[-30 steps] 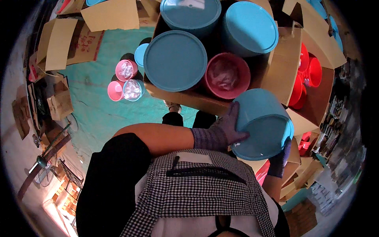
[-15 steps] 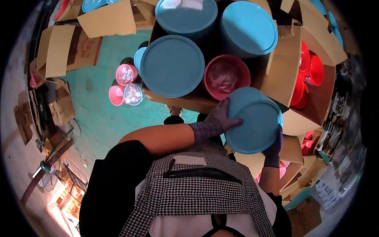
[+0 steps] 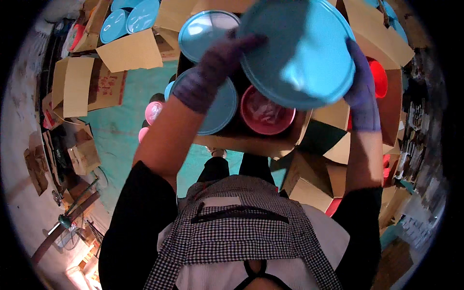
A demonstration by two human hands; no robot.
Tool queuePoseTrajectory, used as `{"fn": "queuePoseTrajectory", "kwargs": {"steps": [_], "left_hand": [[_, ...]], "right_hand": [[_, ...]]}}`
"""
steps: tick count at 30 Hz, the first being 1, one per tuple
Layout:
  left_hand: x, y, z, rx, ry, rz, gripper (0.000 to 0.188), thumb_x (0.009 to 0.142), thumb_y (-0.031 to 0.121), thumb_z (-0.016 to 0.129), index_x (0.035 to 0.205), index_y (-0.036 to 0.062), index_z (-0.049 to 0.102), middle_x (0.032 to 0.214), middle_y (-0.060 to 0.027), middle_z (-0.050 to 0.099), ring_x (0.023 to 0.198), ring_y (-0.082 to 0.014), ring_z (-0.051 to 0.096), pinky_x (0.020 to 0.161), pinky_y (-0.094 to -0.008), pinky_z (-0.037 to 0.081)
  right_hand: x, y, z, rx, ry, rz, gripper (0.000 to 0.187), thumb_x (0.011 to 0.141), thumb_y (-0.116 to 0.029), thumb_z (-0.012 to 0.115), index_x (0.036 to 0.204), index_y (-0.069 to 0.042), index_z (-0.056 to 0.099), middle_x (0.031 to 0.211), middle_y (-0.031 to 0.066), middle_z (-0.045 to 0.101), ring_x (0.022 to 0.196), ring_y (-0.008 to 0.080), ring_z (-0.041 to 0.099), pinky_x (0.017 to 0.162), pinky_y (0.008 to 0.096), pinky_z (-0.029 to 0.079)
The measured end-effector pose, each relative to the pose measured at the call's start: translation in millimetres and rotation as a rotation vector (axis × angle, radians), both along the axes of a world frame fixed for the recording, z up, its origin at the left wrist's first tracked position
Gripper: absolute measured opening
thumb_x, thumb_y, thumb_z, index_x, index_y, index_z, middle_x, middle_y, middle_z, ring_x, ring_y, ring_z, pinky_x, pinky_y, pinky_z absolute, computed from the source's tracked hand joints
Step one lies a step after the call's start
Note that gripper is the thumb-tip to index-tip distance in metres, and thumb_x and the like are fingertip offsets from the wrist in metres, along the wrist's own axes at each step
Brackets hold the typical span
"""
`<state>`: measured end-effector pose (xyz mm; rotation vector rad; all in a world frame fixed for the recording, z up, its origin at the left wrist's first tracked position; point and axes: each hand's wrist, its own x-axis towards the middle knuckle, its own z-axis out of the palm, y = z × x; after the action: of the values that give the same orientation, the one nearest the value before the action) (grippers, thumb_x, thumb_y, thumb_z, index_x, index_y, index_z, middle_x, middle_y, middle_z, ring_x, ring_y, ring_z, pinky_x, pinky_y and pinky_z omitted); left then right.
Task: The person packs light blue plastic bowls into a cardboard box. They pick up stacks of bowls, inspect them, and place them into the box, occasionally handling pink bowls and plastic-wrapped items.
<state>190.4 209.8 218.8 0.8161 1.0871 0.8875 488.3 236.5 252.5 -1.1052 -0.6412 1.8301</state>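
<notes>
Between my two gloved hands I hold a round, light-blue lidded bucket point(image 3: 297, 58), raised above the far right part of a cardboard box. My left hand point(image 3: 217, 63) grips its left edge, the thumb over the lid. On the other side, my right hand point(image 3: 360, 79) presses against the right wall, its fingers mostly hidden. Beneath, the box point(image 3: 251, 142) holds another blue lidded bucket point(image 3: 220, 108), partly behind my left wrist, and one more blue bucket point(image 3: 208, 31) at the back. A pink bucket point(image 3: 267, 113) with clear plastic inside stands at the box's front right.
Red buckets point(image 3: 378, 79) fill an open carton on the right. Small pink buckets point(image 3: 153, 112) stand on the green floor point(image 3: 121, 145) to the left. Open cardboard flaps point(image 3: 130, 50) and more blue buckets point(image 3: 143, 15) lie at the far left. An open carton point(image 3: 309, 186) sits near my right side.
Both hands have carried the blue bucket up and away from my right side, over the box. It now looks larger and hides the bucket at the box's back right.
</notes>
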Motion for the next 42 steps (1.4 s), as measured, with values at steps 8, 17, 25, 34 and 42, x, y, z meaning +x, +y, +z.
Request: {"fn": "queuePoseTrajectory", "kwargs": {"steps": [8,17,25,34,42], "left_hand": [[-51.5,53.1,-27.2,-0.206,0.185,0.153,0.044,0.094,0.025,0.059,0.134,0.0076,0.052,0.129,-0.0172,0.057,0.115,-0.03,0.059,0.098,-0.0425,0.05],[-67.7,38.0,-79.7,-0.164,-0.026,0.356,0.056,0.086,0.045,0.064,0.13,0.0105,0.056,0.126,-0.0178,0.059,0.102,-0.0366,0.062,0.093,-0.0513,0.05],[-120.0,-65.6,-79.8,0.774,0.955,0.189,0.047,0.094,0.021,0.057,0.137,0.0052,0.047,0.132,-0.0164,0.051,0.118,-0.0274,0.056,0.099,-0.0385,0.048],[-138.5,-228.8,-69.6,0.309,0.715,0.389,0.045,0.095,0.011,0.052,0.137,-0.0025,0.045,0.138,-0.0141,0.049,0.125,-0.023,0.05,0.102,-0.0346,0.044],[-94.6,-317.8,-14.4,-0.098,0.496,0.389,0.051,0.094,0.019,0.056,0.14,0.0011,0.043,0.136,-0.0123,0.052,0.125,-0.0222,0.049,0.105,-0.0347,0.038]], "right_hand": [[-51.3,52.1,-59.9,-0.161,0.266,0.19,0.055,0.088,-0.04,0.067,0.13,-0.007,0.054,0.125,0.0138,0.059,0.113,0.033,0.054,0.099,0.0478,0.043],[-36.9,-72.0,-202.7,0.314,-0.691,0.287,0.042,0.096,-0.032,0.054,0.132,-0.011,0.053,0.132,0.0142,0.054,0.115,0.0293,0.056,0.096,0.0392,0.047],[-78.1,-130.3,-339.2,1.19,-1.772,0.931,0.042,0.087,-0.033,0.055,0.123,-0.011,0.06,0.134,0.0136,0.053,0.126,0.0323,0.046,0.107,0.0451,0.036],[-62.6,-117.2,-355.6,1.102,-1.775,1.129,0.046,0.09,-0.03,0.05,0.132,-0.008,0.053,0.134,0.0125,0.054,0.127,0.0269,0.047,0.11,0.0413,0.033],[-99.2,-114.0,-284.2,0.844,-1.691,1.618,0.044,0.092,-0.03,0.05,0.131,-0.011,0.055,0.133,0.014,0.054,0.122,0.0287,0.053,0.102,0.0409,0.043]]}}
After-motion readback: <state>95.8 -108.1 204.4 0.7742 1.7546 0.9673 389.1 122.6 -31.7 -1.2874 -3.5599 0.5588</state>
